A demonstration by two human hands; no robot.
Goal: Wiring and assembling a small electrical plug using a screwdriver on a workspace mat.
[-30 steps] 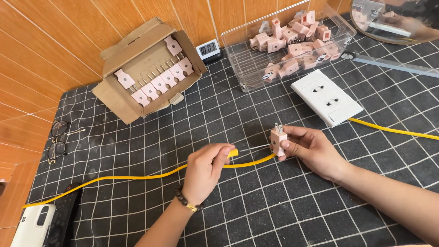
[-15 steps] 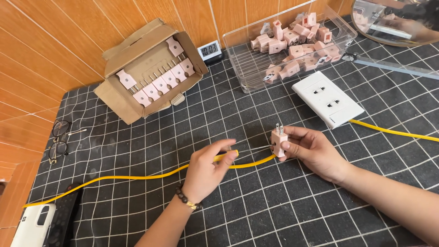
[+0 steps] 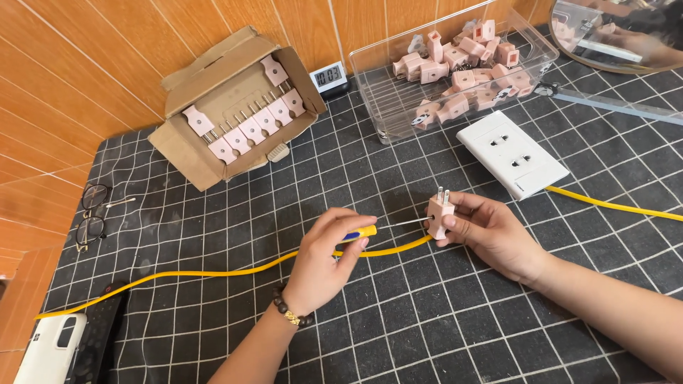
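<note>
My right hand [image 3: 491, 231] grips a pink two-pin plug [image 3: 439, 211], pins pointing up, at the end of a yellow cable [image 3: 235, 272] lying across the black gridded mat. My left hand [image 3: 329, 257] holds a small screwdriver with a yellow and blue handle [image 3: 361, 232]. Its thin metal shaft [image 3: 402, 222] runs right and its tip meets the plug's side. A bead bracelet [image 3: 287, 311] sits on my left wrist.
A cardboard box [image 3: 235, 107] with a row of pink plugs stands at the back left. A clear plastic bin [image 3: 455, 64] holds several more. A white double socket plate [image 3: 512, 153] lies beside it. A small digital clock [image 3: 329, 75], glasses [image 3: 92, 213], a phone [image 3: 50, 348] and a remote [image 3: 99, 334] lie around.
My left hand has turned on the screwdriver handle, fingers shifting from curled to more extended. The plug and my right hand have stayed in place.
</note>
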